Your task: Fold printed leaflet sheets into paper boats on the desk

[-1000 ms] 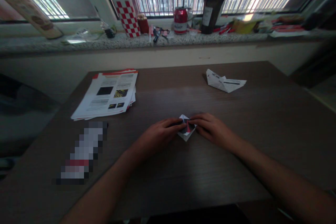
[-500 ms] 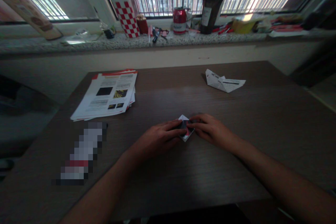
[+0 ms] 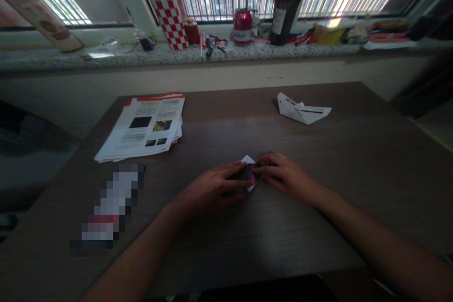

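At your left, on the brown wood-look table, lies a long pale object (it is pixelated, so I cannot name it). The small folded paper of white, dark and red is on the table before you. Your left hand rests stretched fingers over it, unclenched; your right hand bends its fingers at its right edge, but whether they pinch I cannot tell. Farther are white printed sheets, then a white paper boat.

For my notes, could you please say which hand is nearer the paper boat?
The right hand is closer, on the person's side of the paper boat; the left hand lies farther off, farther left.
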Tool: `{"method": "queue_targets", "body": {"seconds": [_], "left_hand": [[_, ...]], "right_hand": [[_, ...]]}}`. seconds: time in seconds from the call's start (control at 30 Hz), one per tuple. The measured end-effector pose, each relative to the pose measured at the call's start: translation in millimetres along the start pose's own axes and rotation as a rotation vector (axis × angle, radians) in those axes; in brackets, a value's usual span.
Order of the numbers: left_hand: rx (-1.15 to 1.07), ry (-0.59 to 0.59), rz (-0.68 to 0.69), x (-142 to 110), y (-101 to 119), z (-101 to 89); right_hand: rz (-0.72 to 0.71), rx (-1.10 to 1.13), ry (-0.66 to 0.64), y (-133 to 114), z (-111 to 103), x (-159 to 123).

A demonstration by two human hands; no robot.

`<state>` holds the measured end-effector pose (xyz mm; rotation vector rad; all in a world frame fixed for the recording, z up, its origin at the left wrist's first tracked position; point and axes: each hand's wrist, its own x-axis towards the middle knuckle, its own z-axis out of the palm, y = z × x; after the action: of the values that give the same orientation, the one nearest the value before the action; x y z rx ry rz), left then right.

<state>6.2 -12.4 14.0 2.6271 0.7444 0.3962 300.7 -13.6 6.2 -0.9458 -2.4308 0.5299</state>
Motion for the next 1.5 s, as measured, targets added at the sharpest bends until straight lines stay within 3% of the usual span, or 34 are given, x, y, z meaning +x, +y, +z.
{"method": "queue_targets", "body": {"seconds": [0.37,0.5,0.73,0.83,1.1,1.3,1.5], "left_hand": [[0.042,-0.069,0.007,-1,6,-6.0],[0.044,-0.040,-0.001,-1,11,-7.0],[0.032,-0.011,0.013,1,15,-7.1],[0.053,-0.030,0.009,2,17,-6.7],[0.014,0.052,-0.007,6,18,-3.0],[0.014,0.023,-0.002,7,16,-3.1],[-0.018,0.017,-0.003,8,16,-4.2]], "right_hand": [[0.012,0.016,0.017,-1,1,1],[0.032,0.043,0.035,-2,3,3],[0.187,-0.005,0.132,-3,17,7],[0.194,-0.035,0.140,-3,21,6],[0.209,0.038,0.146,1,24,7],[0.222,0.103,0.117,-1,22,9],[0.258,0.056,0.169,-3,20,7]]}}
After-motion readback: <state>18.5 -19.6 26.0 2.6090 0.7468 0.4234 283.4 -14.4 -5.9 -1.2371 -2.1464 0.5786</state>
